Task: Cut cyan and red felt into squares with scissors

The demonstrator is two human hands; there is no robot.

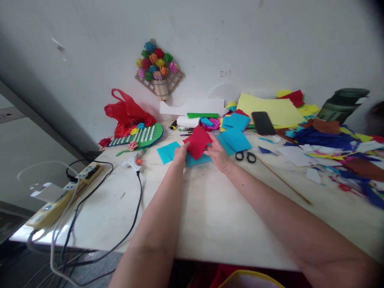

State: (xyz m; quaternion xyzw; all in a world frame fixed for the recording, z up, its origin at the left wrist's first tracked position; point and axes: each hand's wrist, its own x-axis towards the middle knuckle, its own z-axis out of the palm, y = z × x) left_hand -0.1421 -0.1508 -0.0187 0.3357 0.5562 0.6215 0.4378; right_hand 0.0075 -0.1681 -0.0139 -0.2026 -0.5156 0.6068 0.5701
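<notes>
A red paper square (197, 143) is held up between both hands, tilted like a diamond over blue paper. My left hand (181, 155) pinches its lower left edge. At its right side, my right hand (218, 153) has its fingers around the edge, thumb uppermost. One blue sheet (168, 152) lies left of my left hand, and another blue sheet (235, 140) lies behind my right hand. Black-handled scissors (246, 156) rest just right of my right wrist, their blades hidden under the blue sheet.
A glue gun (133, 161) with its black cord and a power strip (64, 196) lie at left. Behind are a red bag (127, 112) and a phone (263, 123). A thin stick (285, 180) and paper scraps (330, 148) lie at right.
</notes>
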